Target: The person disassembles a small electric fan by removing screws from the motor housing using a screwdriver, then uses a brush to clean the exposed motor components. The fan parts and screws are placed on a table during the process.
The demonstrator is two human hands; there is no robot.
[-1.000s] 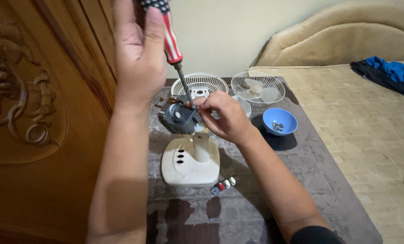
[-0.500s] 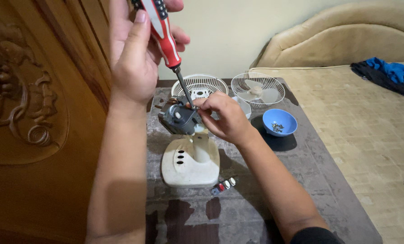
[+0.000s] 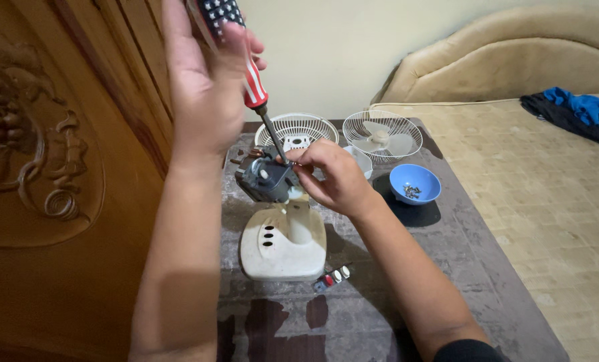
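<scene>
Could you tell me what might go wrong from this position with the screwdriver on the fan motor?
The red-handled screwdriver in the left hand is tilted; its tip could slip onto the right hand fingers steadying the grey fan motor. A freed screw might roll off the dark mat, missing the small blue bowl.

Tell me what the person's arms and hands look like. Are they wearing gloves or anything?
No gloves. Both hands, the left hand and the right hand, are bare, with no rings or watch showing. The forearms are bare too. Only a bit of dark sleeve peeks in near the right elbow, at the picture's bottom edge.
</scene>
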